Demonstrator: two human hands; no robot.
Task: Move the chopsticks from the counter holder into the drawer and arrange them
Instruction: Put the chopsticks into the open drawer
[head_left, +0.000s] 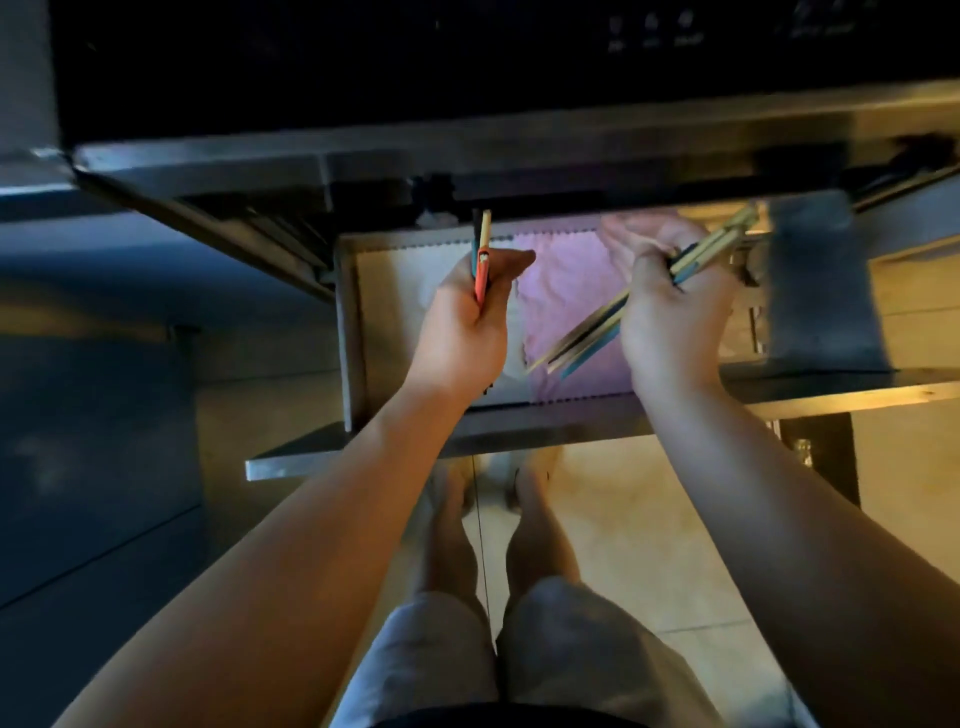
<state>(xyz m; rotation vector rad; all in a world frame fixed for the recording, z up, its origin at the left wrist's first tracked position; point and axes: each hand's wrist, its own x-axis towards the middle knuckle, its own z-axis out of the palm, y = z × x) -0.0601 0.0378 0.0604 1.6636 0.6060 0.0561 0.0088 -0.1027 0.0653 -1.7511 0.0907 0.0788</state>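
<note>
1. We see a dark panel (649, 31) above the drawer (348, 332), with small pale icons and captions on it. They are too blurred to read, and no brand or label shows anywhere else.
2. The left hand (467, 317) is clenched around the left chopsticks (483, 260), a few sticks of which one is orange, one dark and one pale yellow. The thumb lies along them on the right side.
3. These sticks run nearly straight away from us. Their far ends stand out beyond the fingers towards the drawer's back edge, and a short dark end shows below the heel of the hand.
4. The right hand (670, 306) grasps the bundle (587, 332) — pale and blue sticks — with its fingers curled over the middle of it.
5. The bundle lies on a slant. Its lower ends fan out down and left of the grip, above the pink cloth (561, 280), and its upper ends reach up and right past the knuckles.
6. Both sets are held over the open drawer — we cannot tell whether any tip touches the lining.
7. A pale liner (395, 291) lies in the drawer beside the pink cloth, to its left.
8. Below the drawer front we see bare legs, grey shorts (431, 649) and a tiled floor (623, 519).
</note>
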